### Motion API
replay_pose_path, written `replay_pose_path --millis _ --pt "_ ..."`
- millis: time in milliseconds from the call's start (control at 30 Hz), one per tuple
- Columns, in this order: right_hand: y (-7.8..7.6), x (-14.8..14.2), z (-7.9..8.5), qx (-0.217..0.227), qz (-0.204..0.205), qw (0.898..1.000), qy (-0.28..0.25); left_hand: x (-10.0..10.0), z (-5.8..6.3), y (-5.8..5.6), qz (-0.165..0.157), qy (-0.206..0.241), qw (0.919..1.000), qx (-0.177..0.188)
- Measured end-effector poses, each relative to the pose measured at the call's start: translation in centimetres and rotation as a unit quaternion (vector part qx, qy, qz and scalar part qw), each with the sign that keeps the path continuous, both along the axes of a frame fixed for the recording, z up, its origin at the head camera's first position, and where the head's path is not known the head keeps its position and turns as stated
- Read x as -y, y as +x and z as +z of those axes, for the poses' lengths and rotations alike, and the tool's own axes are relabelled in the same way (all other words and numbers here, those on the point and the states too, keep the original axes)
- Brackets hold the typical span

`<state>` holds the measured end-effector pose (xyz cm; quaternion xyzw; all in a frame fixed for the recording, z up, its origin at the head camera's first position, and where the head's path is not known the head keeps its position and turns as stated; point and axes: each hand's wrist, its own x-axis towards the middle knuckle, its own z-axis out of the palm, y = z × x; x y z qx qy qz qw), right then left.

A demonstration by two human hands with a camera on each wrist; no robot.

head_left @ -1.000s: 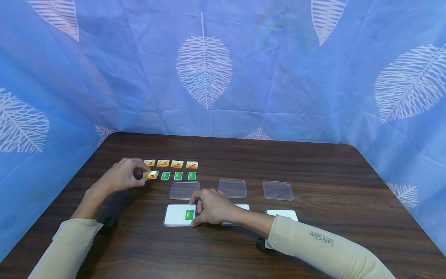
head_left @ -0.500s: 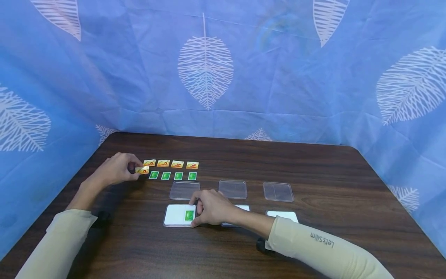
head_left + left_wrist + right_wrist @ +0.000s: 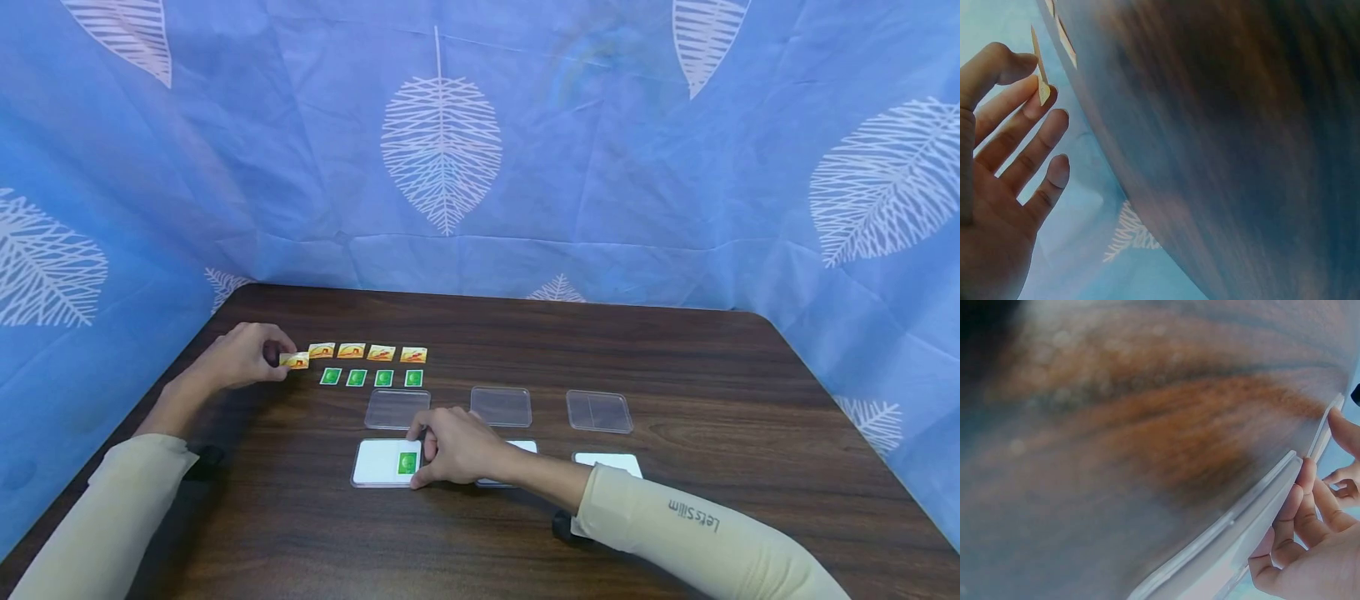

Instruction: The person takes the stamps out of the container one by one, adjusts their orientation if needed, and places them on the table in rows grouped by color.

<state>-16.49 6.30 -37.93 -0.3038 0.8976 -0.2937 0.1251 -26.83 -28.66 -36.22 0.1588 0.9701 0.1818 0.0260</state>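
Observation:
In the head view, my left hand point(image 3: 242, 358) pinches a small yellow picture card point(image 3: 295, 361) between thumb and fingertips, at the left end of a row of similar yellow cards point(image 3: 351, 352). The left wrist view shows that pinched card point(image 3: 1040, 65) edge-on. My right hand point(image 3: 457, 446) spans the right end of a shallow clear case point(image 3: 375, 464) with a white inside, thumb at the near edge and fingers at the far edge. A green square card point(image 3: 407, 463) lies at that case's right side. Part of the right hand point(image 3: 1310, 550) shows in the right wrist view.
Several green square cards point(image 3: 384, 378) lie in a row nearer than the yellow ones. Three clear lids point(image 3: 500, 407) lie behind the cases. Two more white-filled cases, one partly behind my right wrist and another white case point(image 3: 611, 460) farther right, lie on the dark wooden table point(image 3: 712, 367).
My left hand has moved left and slightly away from me with the yellow card, uncovering the leftmost green card. The right hand has stayed at the case.

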Motion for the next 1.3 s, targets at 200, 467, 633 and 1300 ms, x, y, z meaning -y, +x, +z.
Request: replay_pose_path --millis 200,467,633,1300 --pt "0.0 0.0 0.0 -0.006 0.000 1.000 0.000 0.8 -0.2 -0.4 0.002 0.003 1.0000 0.000" --pt "0.1 0.0 0.1 -0.012 0.000 1.000 0.008 1.2 -0.3 -0.8 -0.013 0.035 0.9993 -0.001" --pt "0.1 0.0 0.2 -0.011 -0.002 1.000 0.011 1.6 -0.4 -1.2 -0.020 0.051 0.9985 0.010" --pt "0.3 0.0 0.2 -0.009 -0.004 1.000 0.009 2.2 -0.7 -2.3 -0.018 0.033 0.9989 0.028"
